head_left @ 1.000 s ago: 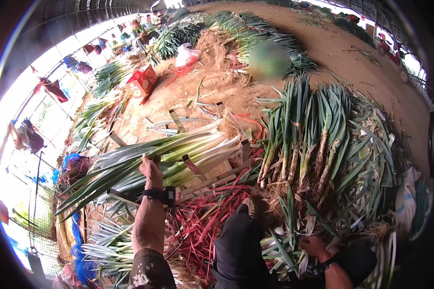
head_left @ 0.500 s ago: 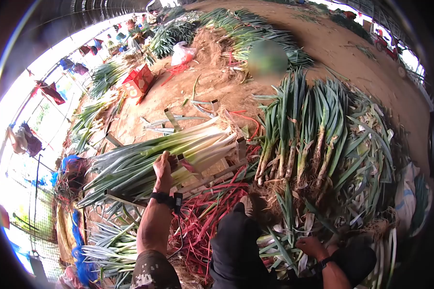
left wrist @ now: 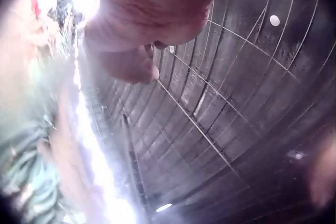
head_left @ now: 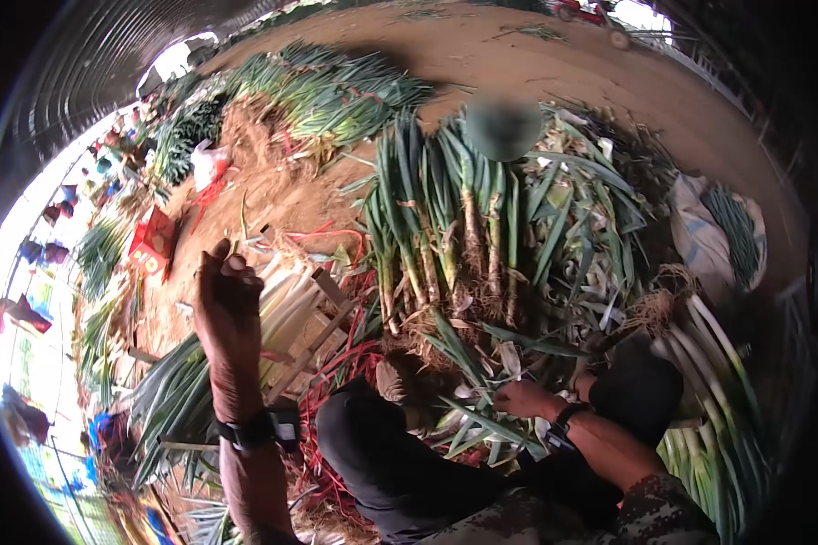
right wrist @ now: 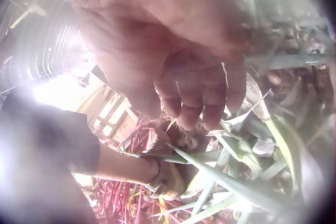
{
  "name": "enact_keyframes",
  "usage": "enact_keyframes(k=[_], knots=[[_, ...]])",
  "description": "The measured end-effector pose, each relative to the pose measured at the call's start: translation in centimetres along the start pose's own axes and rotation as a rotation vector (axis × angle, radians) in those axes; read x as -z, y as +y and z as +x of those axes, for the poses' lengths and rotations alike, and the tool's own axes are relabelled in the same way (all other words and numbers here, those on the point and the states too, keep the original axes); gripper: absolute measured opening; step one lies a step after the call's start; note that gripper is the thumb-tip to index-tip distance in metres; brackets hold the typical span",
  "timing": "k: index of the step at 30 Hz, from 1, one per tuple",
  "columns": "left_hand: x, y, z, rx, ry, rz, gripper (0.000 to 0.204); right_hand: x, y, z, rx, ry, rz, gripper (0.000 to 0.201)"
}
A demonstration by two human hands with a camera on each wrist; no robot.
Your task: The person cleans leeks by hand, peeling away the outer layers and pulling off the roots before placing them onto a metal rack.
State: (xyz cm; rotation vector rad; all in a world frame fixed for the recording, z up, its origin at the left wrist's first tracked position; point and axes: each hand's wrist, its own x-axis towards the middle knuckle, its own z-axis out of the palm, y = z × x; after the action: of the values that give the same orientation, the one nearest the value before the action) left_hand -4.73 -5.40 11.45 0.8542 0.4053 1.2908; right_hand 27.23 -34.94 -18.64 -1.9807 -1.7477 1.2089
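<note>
My left hand [head_left: 223, 282] is raised in the air above a bundle of trimmed leeks [head_left: 286, 304] lying in a wooden rack [head_left: 323, 331]. Its fingers are loosely curled and hold nothing. In the left wrist view the left hand [left wrist: 142, 19] shows against the dark greenhouse roof. My right hand [head_left: 521, 398] is low beside my knee, over loose leek leaves [head_left: 482, 427]. In the right wrist view the right hand's fingers [right wrist: 194, 98] hang curled just above the leaves [right wrist: 236, 150], with nothing plainly gripped.
A big pile of untrimmed leeks [head_left: 463, 227] with roots lies ahead on the dirt. Red tying straps [head_left: 336, 363] spill under the rack. More white leek stems [head_left: 718, 427] lie at the right, and a white sack [head_left: 709, 236] sits beyond them. A red box [head_left: 154, 245] is at the far left.
My left hand has lifted off the trimmed leeks in the rack and now hangs raised. The view has swung to the right. The right hand stays low among the leaves.
</note>
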Motion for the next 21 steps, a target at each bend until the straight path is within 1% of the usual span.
enact_keyframes(k=[2, 3, 4, 6, 8, 9, 10, 12, 13, 16, 17, 20, 21], knots=[[-3.8, -2.1, -0.5, 0.004, -0.07, -0.079, 0.029, 0.6, -0.4, 0.2, -0.006, 0.013, 0.01, 0.034], [-5.2, -3.6, -0.5, 0.023, -0.075, -0.113, 0.029, 0.9, -0.4, 0.3, -0.012, 0.035, 0.015, 0.034], [-6.5, -5.1, -0.6, 0.064, -0.132, -0.146, 0.029, 1.2, -0.3, 0.3, -0.021, 0.057, 0.02, 0.033], [-8.0, -8.6, -0.2, 0.136, -0.066, -0.212, 0.029, 1.5, 0.8, 1.0, -0.032, 0.114, 0.071, 0.03], [-7.8, -11.8, 0.4, 0.222, -0.197, -0.26, 0.029, 2.4, 1.5, 1.7, -0.062, 0.16, 0.134, 0.03], [-8.8, -12.8, -0.1, 0.245, -0.152, -0.279, 0.028, 3.7, 0.9, 1.4, -0.037, 0.227, 0.141, 0.027], [-7.8, -14.6, 0.6, 0.28, -0.121, -0.264, 0.028, 4.1, 1.6, 1.8, -0.022, 0.25, 0.201, 0.025], [-7.4, -16.4, 0.3, 0.296, -0.109, -0.19, 0.029, 5.1, 3.1, 3.1, 0.009, 0.288, 0.319, 0.022], [-6.3, -17.5, 0.4, 0.332, -0.033, -0.166, 0.03, 5.5, 3.6, 3.4, -0.002, 0.304, 0.462, 0.017], [-4.4, -19.0, 0.3, 0.405, 0.102, -0.119, 0.03, 6.2, 5.0, 5.3, -0.061, 0.392, 0.557, 0.018], [-4.8, -18.7, 0.4, 0.418, 0.126, -0.127, 0.031, 6.5, 5.2, 6.0, -0.102, 0.399, 0.691, 0.02], [-5.7, -17.4, 0.7, 0.38, -0.024, -0.144, 0.033, 7.9, 6.1, 10.3, -0.129, 0.45, 0.788, 0.022], [-5.8, -16.7, 0.9, 0.398, -0.039, -0.142, 0.034, 9.1, 5.6, 11.4, -0.145, 0.466, 0.799, 0.025]])
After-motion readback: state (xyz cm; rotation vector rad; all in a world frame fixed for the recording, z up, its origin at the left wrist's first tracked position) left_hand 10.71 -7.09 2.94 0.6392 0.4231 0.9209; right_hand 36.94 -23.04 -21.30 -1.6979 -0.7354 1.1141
